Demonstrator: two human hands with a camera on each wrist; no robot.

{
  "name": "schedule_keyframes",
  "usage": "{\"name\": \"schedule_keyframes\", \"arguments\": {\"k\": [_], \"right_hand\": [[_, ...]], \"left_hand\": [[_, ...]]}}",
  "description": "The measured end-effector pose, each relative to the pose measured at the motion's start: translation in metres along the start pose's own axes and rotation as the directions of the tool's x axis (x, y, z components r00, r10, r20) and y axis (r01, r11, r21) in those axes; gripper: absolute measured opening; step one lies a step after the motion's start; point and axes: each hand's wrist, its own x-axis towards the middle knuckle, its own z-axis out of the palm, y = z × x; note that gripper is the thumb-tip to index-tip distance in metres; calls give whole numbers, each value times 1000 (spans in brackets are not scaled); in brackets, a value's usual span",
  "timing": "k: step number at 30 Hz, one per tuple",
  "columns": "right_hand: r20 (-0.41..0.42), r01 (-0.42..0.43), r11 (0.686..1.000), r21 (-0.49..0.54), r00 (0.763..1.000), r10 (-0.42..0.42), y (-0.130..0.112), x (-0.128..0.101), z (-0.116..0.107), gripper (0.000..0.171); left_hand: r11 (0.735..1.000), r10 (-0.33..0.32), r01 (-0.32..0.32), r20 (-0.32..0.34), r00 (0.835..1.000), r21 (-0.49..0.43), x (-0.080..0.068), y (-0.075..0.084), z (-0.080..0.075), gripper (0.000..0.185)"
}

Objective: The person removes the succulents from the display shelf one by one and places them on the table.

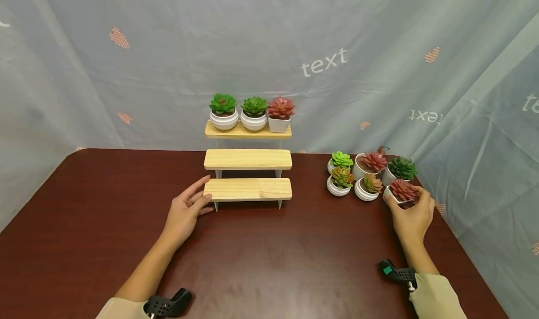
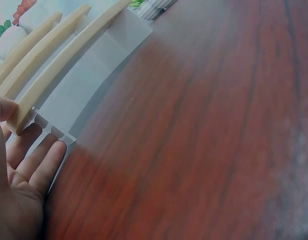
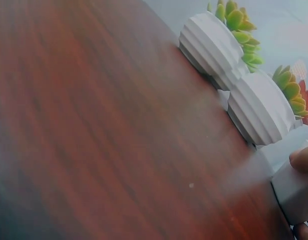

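Observation:
A three-step wooden stand (image 1: 247,159) with pale boards and clear supports stands on the dark table. My left hand (image 1: 185,211) holds the left end of its lowest board, thumb at the front corner; in the left wrist view, the fingers (image 2: 48,162) reach round beneath it. At the right, my right hand (image 1: 414,218) grips a potted red succulent (image 1: 403,190) by its square white pot. The right wrist view catches only part of that pot (image 3: 291,192), low on the table, with a thumb on it. Two green potted succulents (image 1: 223,111) and a red potted succulent (image 1: 279,115) line the top board.
Beside the right hand several other potted succulents cluster, among them a yellow-green one (image 1: 340,181), an orange-green one (image 1: 368,188) and a dark green one (image 1: 401,169). A grey printed curtain (image 1: 189,52) hangs behind and along the right side of the table (image 1: 269,253).

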Motion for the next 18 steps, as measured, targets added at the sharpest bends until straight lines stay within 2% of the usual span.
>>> {"name": "schedule_keyframes", "arguments": {"k": [10,18], "right_hand": [[-11,1,1000,12,1000,-1,-2,-2,-5,68],[-110,10,994,112,994,2,-3,1,-1,62]], "left_hand": [[1000,14,-14,6,1000,-15,-2,1,2,52],[1000,16,-16,1,1000,-27,-1,1,0,51]]}}
